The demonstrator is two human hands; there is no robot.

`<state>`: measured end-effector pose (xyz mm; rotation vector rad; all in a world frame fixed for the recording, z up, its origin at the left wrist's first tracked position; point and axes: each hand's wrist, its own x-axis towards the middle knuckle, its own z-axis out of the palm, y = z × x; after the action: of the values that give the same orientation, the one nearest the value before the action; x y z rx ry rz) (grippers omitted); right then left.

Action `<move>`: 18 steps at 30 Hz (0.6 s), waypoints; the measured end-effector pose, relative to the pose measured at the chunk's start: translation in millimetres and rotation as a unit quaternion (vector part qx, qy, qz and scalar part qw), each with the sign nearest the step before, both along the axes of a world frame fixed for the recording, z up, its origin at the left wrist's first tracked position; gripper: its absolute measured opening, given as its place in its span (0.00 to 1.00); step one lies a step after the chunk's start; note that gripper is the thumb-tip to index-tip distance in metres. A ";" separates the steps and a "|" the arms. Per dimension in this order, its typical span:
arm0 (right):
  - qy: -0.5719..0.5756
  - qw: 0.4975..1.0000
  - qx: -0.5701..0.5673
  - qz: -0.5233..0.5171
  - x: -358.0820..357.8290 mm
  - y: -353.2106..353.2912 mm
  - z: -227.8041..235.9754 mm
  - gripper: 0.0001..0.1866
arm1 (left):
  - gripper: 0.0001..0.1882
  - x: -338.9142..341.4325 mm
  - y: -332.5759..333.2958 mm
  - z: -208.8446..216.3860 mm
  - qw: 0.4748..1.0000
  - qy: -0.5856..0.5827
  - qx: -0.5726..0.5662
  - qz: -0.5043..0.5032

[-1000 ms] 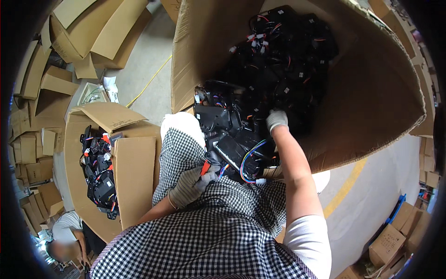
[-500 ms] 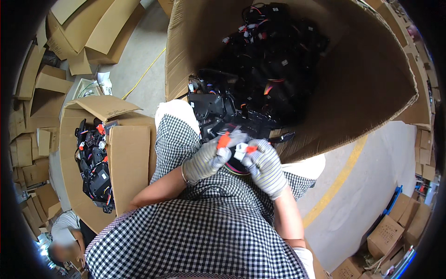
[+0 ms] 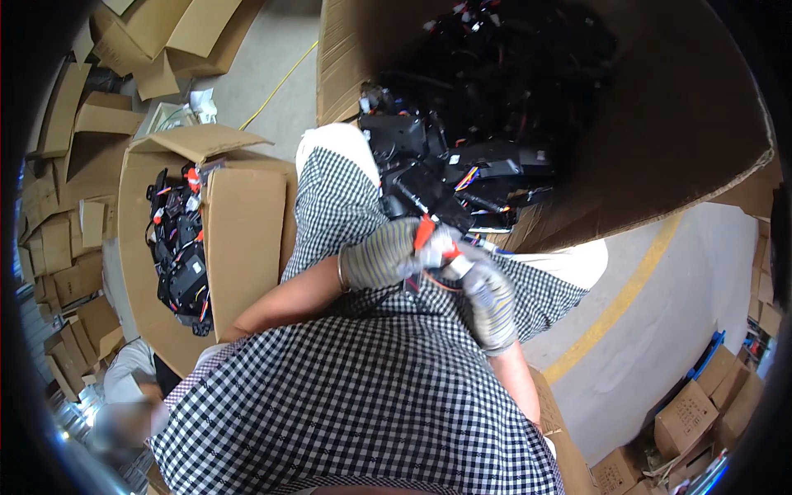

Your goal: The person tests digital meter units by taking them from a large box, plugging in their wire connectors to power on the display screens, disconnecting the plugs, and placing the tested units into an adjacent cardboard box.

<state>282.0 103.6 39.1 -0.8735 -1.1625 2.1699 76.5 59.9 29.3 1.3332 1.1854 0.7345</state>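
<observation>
Both my hands wear grey striped knit gloves and meet above my checked apron [image 3: 355,379]. My left hand [image 3: 379,256] is closed, with an orange-red connector piece [image 3: 424,232] standing up at its fingertips. Just beside it, the closed fingers of my right hand [image 3: 488,305] grip a white wire connector [image 3: 459,265] with a bit of red at it. Thin coloured wires [image 3: 441,284] loop below the fingers; motion blur hides how the pieces join. Beyond my hands, black plastic modules [image 3: 396,134] with coloured wires fill a large cardboard carton [image 3: 660,165].
To my left stands a smaller open carton [image 3: 246,239] holding more black modules [image 3: 183,276] with red and white connectors. Flattened and open boxes [image 3: 103,173] pile at the far left. Another person [image 3: 136,371] is at the lower left. A yellow line [image 3: 619,313] marks the floor at right.
My hands have come closer together, and the right one has turned, its fingers now higher against the left. The view has shifted, so the cartons appear further right and higher.
</observation>
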 end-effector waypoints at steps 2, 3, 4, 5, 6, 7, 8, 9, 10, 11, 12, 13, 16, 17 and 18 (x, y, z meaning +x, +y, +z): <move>-0.033 0.991 -0.072 -0.106 -6.7 5.0 14.4 0.23 | 0.27 0.3 -13.9 -23.2 0.984 0.010 0.139 0.111; -0.047 0.993 -0.075 -0.075 0.5 10.4 9.5 0.22 | 0.28 -2.6 -16.4 -17.9 0.992 -0.037 0.030 0.120; -0.061 0.994 -0.077 -0.043 8.0 15.4 4.6 0.21 | 0.29 -3.5 -18.4 -8.8 0.986 -0.087 -0.067 0.129; -0.104 0.991 -0.079 -0.031 2.3 18.1 17.2 0.20 | 0.28 -3.4 -21.5 -12.3 0.984 -0.089 -0.044 0.145; -0.110 0.991 -0.070 0.003 1.4 20.2 20.8 0.20 | 0.27 -2.4 -25.6 -17.2 0.982 -0.093 -0.020 0.160; -0.122 0.990 -0.067 0.029 -1.5 22.1 25.8 0.20 | 0.27 -1.9 -31.7 -26.2 0.982 -0.093 -0.024 0.162; -0.133 0.988 -0.061 0.053 -3.9 24.6 27.3 0.20 | 0.26 -1.2 -33.8 -34.2 0.983 -0.090 -0.003 0.158; -0.113 0.993 -0.018 0.032 -7.9 21.5 17.3 0.19 | 0.25 -1.6 -35.9 -40.7 0.984 -0.088 0.019 0.153; -0.112 0.993 -0.018 0.031 -9.8 24.1 17.7 0.19 | 0.25 -5.6 -38.4 -46.0 0.984 -0.087 0.018 0.151; -0.141 0.988 0.018 0.054 -11.5 27.4 18.8 0.18 | 0.18 -11.6 -39.5 -46.7 0.993 -0.005 0.052 0.101; -0.170 0.981 0.055 0.076 -13.3 31.1 19.8 0.17 | 0.16 -15.4 -39.7 -47.7 0.992 0.077 0.086 0.049; -0.212 0.955 0.180 0.102 -15.2 35.4 19.6 0.13 | 0.19 -13.0 -37.2 -50.5 0.968 0.108 0.218 0.070; -0.232 0.856 0.421 0.188 -13.8 41.9 17.1 0.10 | 0.18 -17.0 -24.5 -29.8 0.996 0.069 0.058 -0.009; -0.230 0.841 0.444 0.205 -11.4 44.1 15.1 0.08 | 0.15 -11.5 -21.1 -28.9 0.965 0.108 0.237 0.012; -0.231 0.841 0.444 0.206 -9.8 45.7 15.8 0.08 | 0.15 -10.3 -21.3 -24.3 0.966 0.107 0.237 0.012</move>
<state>272.2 149.2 54.9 -0.7454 -2.4968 1.3698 66.3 38.6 5.0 1.8340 1.2433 0.9493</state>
